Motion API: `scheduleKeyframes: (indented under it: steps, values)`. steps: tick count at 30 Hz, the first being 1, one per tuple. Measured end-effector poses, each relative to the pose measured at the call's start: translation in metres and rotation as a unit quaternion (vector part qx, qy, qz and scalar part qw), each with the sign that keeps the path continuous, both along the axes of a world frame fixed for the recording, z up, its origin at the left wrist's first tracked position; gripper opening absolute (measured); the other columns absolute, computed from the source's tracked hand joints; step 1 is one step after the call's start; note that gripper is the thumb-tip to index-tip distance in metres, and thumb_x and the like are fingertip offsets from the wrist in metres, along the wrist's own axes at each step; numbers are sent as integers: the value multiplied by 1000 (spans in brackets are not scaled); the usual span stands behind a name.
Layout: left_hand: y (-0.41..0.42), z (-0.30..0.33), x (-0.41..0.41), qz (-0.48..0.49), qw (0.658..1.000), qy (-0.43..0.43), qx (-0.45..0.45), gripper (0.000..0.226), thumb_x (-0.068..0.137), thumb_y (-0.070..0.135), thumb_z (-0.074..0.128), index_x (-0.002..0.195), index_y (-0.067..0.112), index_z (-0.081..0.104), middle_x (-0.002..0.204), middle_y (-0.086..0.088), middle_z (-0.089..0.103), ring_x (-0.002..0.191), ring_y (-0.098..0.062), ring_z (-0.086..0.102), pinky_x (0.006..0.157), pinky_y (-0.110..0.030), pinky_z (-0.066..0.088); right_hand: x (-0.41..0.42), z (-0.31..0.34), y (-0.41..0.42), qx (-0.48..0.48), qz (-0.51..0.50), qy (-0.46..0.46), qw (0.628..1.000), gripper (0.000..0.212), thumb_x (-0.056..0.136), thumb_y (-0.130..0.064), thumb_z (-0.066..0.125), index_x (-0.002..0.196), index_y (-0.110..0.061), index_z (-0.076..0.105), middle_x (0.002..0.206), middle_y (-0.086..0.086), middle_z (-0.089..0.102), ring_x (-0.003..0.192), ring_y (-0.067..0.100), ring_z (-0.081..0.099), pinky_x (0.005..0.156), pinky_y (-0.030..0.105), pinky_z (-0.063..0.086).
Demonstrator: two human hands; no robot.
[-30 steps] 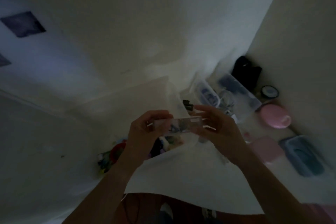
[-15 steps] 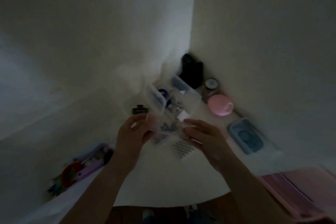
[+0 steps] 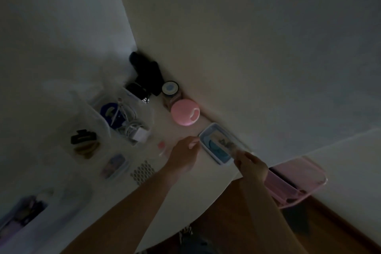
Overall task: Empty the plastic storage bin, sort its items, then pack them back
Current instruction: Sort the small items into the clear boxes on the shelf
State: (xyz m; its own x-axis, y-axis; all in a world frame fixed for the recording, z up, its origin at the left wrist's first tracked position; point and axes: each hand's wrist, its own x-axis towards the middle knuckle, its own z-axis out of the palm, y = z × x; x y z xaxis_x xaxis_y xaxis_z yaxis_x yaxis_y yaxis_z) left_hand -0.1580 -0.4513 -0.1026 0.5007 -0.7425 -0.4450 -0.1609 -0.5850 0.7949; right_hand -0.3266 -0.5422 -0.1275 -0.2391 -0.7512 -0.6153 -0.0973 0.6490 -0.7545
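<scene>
View swung right | white table (image 3: 115, 198), wall corner | dim room

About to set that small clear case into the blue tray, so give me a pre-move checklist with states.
1. Right hand grips the small clear plastic case: ok.
2. Case is over the blue rectangular tray: ok.
3. Left hand out of the tray: ok, beside its near corner, holding nothing.
4. Free space in the tray: cannot tell, too dim.
5. Round pink container clear of the tray: ok, apart.
</scene>
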Motion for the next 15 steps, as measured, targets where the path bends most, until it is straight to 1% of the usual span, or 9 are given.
scheduleKeyframes:
  steps: [3, 6, 8, 9, 10, 12, 13, 14, 15]
  values:
    - [-10, -4, -1, -4, 1000, -13, 17, 31, 95, 29, 51, 123, 27, 63, 119, 5, 67, 109, -12, 61, 96, -36, 50, 5, -9, -10, 6, 23, 34, 999, 21, 77, -20, 82, 95, -10, 77, 81, 4, 74, 72, 12, 69, 50, 16, 49]
    - [-12, -10, 1, -12, 999, -27, 28, 31, 94, 28, 51, 123, 26, 63, 118, 5, 66, 104, -10, 61, 87, -25, 48, 9, -20, -15, 15, 42, 51, 998, 20, 75, -17, 83, 92, -10, 77, 79, 4, 74, 73, 14, 70, 51, 19, 54]
    - [-12, -13, 2, -8, 999, -21, 25, 31, 93, 28, 52, 122, 26, 64, 117, 4, 67, 104, -10, 62, 86, -26, 49, 10, -28, -18, 14, 62, 65, 996, 21, 74, -19, 83, 93, -11, 78, 80, 3, 74, 75, 16, 70, 61, 28, 61]
    - [-11, -14, 2, -1, 1000, -14, 18, 30, 93, 27, 53, 120, 25, 65, 116, 3, 68, 104, -12, 63, 88, -27, 50, 10, -33, -20, 18, 75, 71, 995, 22, 75, -20, 83, 95, -11, 78, 82, 4, 74, 78, 18, 71, 68, 33, 62]
    - [-11, -14, 2, 8, 1000, -5, 9, 28, 92, 26, 54, 118, 23, 65, 115, 2, 69, 103, -13, 64, 89, -26, 49, 9, -35, -21, 21, 88, 77, 993, 23, 75, -20, 83, 96, -11, 78, 83, 5, 74, 80, 21, 71, 73, 37, 62]
    - [-7, -9, 6, 17, 1000, 0, 2, 24, 93, 25, 55, 115, 23, 66, 112, 3, 70, 100, -13, 64, 88, -12, 44, 8, -35, -20, 17, 111, 95, 989, 25, 77, -18, 82, 100, -10, 77, 87, 7, 74, 83, 23, 71, 79, 40, 61]
    - [-2, -5, 9, 19, 1000, -9, 3, 24, 92, 28, 56, 114, 24, 66, 110, 3, 70, 98, -14, 64, 90, -10, 42, 8, -31, -18, 9, 126, 109, 986, 27, 77, -17, 81, 103, -10, 76, 90, 6, 74, 83, 23, 70, 79, 39, 61]
    - [4, -1, 14, 27, 1000, -15, -3, 29, 89, 32, 56, 116, 25, 66, 110, 2, 70, 99, -15, 64, 94, -16, 44, 10, -25, -14, -6, 143, 124, 982, 26, 79, -18, 80, 103, -11, 76, 91, 4, 74, 83, 20, 69, 77, 36, 60]
    - [13, 4, 21, 32, 999, -23, -11, 35, 85, 38, 56, 117, 25, 65, 111, 1, 70, 100, -16, 65, 97, -27, 47, 15, -14, -8, -29, 159, 135, 978, 23, 80, -20, 79, 102, -13, 75, 91, 2, 73, 79, 17, 66, 71, 30, 58]
